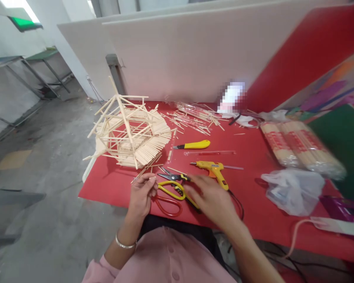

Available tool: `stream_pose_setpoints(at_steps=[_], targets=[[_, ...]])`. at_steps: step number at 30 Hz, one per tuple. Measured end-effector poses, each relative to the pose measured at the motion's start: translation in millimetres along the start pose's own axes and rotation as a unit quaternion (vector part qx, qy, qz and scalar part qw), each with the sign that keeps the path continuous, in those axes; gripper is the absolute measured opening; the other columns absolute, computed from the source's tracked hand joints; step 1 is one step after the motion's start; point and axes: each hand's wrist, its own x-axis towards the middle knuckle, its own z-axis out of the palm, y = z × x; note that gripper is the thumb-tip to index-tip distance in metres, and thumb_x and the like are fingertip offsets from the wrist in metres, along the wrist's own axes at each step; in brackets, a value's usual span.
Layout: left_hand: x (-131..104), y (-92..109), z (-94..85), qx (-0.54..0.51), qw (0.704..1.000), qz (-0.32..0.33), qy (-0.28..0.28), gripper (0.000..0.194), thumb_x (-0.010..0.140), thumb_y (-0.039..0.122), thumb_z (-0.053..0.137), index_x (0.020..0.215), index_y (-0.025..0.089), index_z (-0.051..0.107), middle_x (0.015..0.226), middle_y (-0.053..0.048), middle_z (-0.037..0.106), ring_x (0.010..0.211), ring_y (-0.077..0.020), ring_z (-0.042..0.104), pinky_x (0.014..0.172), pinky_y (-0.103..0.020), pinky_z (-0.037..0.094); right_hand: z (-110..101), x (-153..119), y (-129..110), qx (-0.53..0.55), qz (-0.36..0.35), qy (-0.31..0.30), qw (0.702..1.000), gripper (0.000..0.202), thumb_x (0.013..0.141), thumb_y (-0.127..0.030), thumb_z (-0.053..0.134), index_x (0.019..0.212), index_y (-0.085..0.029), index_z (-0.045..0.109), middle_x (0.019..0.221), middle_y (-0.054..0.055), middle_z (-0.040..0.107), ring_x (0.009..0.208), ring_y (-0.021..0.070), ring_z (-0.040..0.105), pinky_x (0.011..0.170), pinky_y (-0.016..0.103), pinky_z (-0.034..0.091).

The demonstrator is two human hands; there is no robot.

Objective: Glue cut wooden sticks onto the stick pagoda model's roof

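Observation:
My left hand [142, 193] is closed in a pinch near the table's front edge; a tiny pale tip shows at its fingertips, too small to name. Beside it lie scissors with a yellow loop handle [162, 184] and a red loop handle [168, 214]. My right hand [211, 198] is spread low over pruning shears [172, 177] with dark blades and yellow-black grips, its fingertips at the grips. Whether the fingers touch them I cannot tell. Behind my left hand stands a wooden-stick model frame [125, 114], with a fan of flat sticks [153, 148] at its side.
On the red table [253, 157] lie a yellow utility knife [196, 144], a yellow glue gun [214, 169] with a cord, and loose sticks [191, 118]. Bundled sticks [303, 145] and a plastic bag [293, 190] lie at the right. A white board [179, 55] rises behind.

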Motion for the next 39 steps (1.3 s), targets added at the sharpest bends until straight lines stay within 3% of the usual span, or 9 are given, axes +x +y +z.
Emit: stream_pose_setpoints(at_steps=[3, 8, 13, 17, 22, 27, 30, 33, 39], targets=[[1.0, 2.2, -2.3, -0.013, 1.0, 0.003, 0.014, 0.03, 0.059, 0.029, 0.09, 0.079, 0.016, 0.072, 0.061, 0.0, 0.068, 0.045, -0.0058, 0.054, 0.039, -0.014, 0.037, 14.7, -10.9, -20.9, 0.01, -0.05, -0.068, 0.996, 0.041, 0.091, -0.028, 0.05, 0.129, -0.019, 0.062, 0.124, 0.011, 0.067, 0.11, 0.025, 0.063, 0.093, 0.039, 0.053], [0.0, 0.8, -10.6, -0.014, 1.0, -0.008, 0.012, 0.032, 0.061, 0.032, 0.089, 0.08, 0.015, 0.07, 0.066, -0.001, 0.071, 0.047, -0.0069, 0.057, 0.039, -0.015, 0.038, 28.1, -26.6, -18.2, -0.019, -0.057, -0.063, 0.996, 0.066, 0.074, -0.014, 0.052, 0.14, -0.014, 0.052, 0.139, 0.016, 0.055, 0.124, 0.0314, 0.054, 0.098, 0.047, 0.05], [-0.7, -3.8, -16.2, -0.004, 1.0, -0.005, 0.018, 0.032, 0.066, 0.038, 0.086, 0.08, 0.015, 0.069, 0.065, -0.001, 0.069, 0.045, -0.0059, 0.055, 0.039, -0.014, 0.038, 23.3, -19.7, -21.5, 0.015, -0.083, -0.041, 0.996, 0.057, 0.079, -0.015, 0.05, 0.136, -0.017, 0.055, 0.133, 0.013, 0.06, 0.119, 0.027, 0.057, 0.098, 0.043, 0.049], [-1.5, -1.8, -16.7, 0.003, 1.0, -0.01, 0.03, 0.035, 0.065, 0.041, 0.087, 0.079, 0.015, 0.068, 0.06, 0.001, 0.066, 0.043, -0.006, 0.054, 0.038, -0.014, 0.038, 18.6, -6.8, -36.9, 0.0, -0.083, -0.002, 0.997, 0.038, 0.091, -0.033, 0.053, 0.124, -0.017, 0.063, 0.119, 0.013, 0.067, 0.108, 0.0273, 0.061, 0.094, 0.042, 0.048], [-2.7, 0.6, -18.2, 0.0, 0.999, -0.005, 0.032, 0.037, 0.063, 0.041, 0.088, 0.081, 0.015, 0.068, 0.06, 0.001, 0.066, 0.042, -0.0054, 0.051, 0.04, -0.015, 0.039, 40.4, -4.9, -66.7, -0.044, -0.159, -0.08, 0.983, 0.035, 0.089, -0.025, 0.057, 0.123, -0.018, 0.064, 0.117, 0.013, 0.066, 0.103, 0.0267, 0.061, 0.088, 0.039, 0.05], [-6.5, 7.7, -22.5, 0.002, 1.0, 0.001, 0.031, 0.033, 0.068, 0.041, 0.085, 0.077, 0.015, 0.066, 0.063, 0.0, 0.067, 0.046, -0.0055, 0.054, 0.041, -0.015, 0.038, 52.0, -9.7, -69.0, -0.06, -0.108, -0.09, 0.988, 0.033, 0.088, -0.013, 0.051, 0.118, -0.019, 0.065, 0.105, 0.013, 0.068, 0.095, 0.0239, 0.065, 0.082, 0.034, 0.052], [-7.6, 9.9, -26.9, -0.009, 0.999, 0.009, 0.039, 0.032, 0.068, 0.039, 0.086, 0.08, 0.016, 0.067, 0.064, 0.002, 0.066, 0.046, -0.0048, 0.052, 0.041, -0.014, 0.037, 38.0, -20.2, -50.6, -0.004, -0.05, -0.063, 0.997, 0.033, 0.091, -0.028, 0.054, 0.122, -0.019, 0.06, 0.106, 0.013, 0.07, 0.096, 0.0255, 0.067, 0.076, 0.034, 0.055], [-6.6, 4.6, -27.5, -0.018, 0.999, 0.002, 0.039, 0.034, 0.067, 0.039, 0.086, 0.082, 0.017, 0.066, 0.065, 0.002, 0.065, 0.047, -0.0044, 0.051, 0.041, -0.014, 0.035, 22.1, -34.7, -32.2, 0.043, 0.002, -0.038, 0.998, 0.057, 0.089, -0.046, 0.059, 0.138, -0.02, 0.048, 0.103, 0.012, 0.07, 0.092, 0.0269, 0.068, 0.071, 0.036, 0.056], [-9.0, -11.5, -7.8, -0.034, 0.996, -0.078, -0.026, 0.036, 0.064, 0.038, 0.088, 0.078, 0.017, 0.063, 0.055, 0.006, 0.055, 0.045, -0.0046, 0.047, 0.042, -0.015, 0.033, 12.7, -47.2, -37.1, 0.068, -0.003, -0.042, 0.997, 0.06, 0.083, -0.046, 0.067, 0.136, -0.021, 0.054, 0.098, 0.011, 0.065, 0.089, 0.0258, 0.064, 0.076, 0.037, 0.055]])
